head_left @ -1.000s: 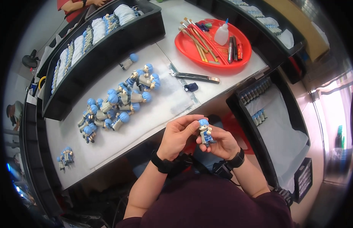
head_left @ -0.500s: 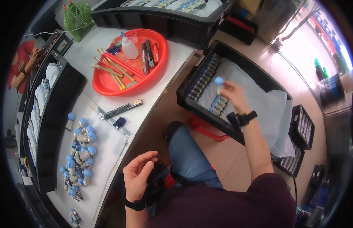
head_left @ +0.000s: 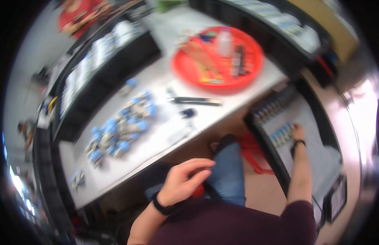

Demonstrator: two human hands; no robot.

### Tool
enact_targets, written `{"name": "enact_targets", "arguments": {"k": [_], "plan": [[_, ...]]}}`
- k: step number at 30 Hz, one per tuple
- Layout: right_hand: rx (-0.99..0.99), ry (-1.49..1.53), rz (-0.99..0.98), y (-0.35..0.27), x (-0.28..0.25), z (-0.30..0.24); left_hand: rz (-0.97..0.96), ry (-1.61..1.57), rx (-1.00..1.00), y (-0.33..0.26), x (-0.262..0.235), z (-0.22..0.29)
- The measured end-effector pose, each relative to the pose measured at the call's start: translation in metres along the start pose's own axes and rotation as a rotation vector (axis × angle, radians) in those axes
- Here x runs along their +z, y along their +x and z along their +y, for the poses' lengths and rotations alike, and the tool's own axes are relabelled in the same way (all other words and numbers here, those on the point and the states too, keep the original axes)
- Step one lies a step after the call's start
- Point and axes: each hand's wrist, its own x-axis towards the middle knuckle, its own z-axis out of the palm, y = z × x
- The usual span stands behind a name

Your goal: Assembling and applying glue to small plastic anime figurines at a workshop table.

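From where I stood, the worker's right hand (head_left: 298,132) was down inside a long black plastic tray (head_left: 317,115), at the right end of a short row of small blue-haired, pale grey figurines (head_left: 281,135). Whether that grip was closed on a figurine I could not tell; blur and the fingers hid it. The left hand (head_left: 182,182) hung beside a blue denim leg (head_left: 229,177), its grip loosely parted and holding nothing. A longer row of figurines (head_left: 275,107) lay deeper in the tray, and a loose pile of them (head_left: 120,131) sat on the white table (head_left: 112,176). The risk, I judged, was crowding: the right hand was so close to the short row that a brushing knuckle could tip or scuff a neighbour. The thin white liner sheet (head_left: 310,126) looked loose enough to ruck up if the forearm dragged it, which might skew both of the 2 rows.
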Motion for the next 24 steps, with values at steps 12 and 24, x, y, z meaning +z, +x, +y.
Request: {"name": "enact_targets", "arguments": {"k": [12, 24], "plan": [[-0.016, 0.815, 0.174, -0.067, -0.105, -0.159, 0.384, 0.987, 0.523, 0.001, -0.087, 0.059], [-0.309, 1.290, -0.315, -0.189, -0.139, -0.335, 0.430, 0.338, 0.392, 0.003, -0.105, 0.055]]}}
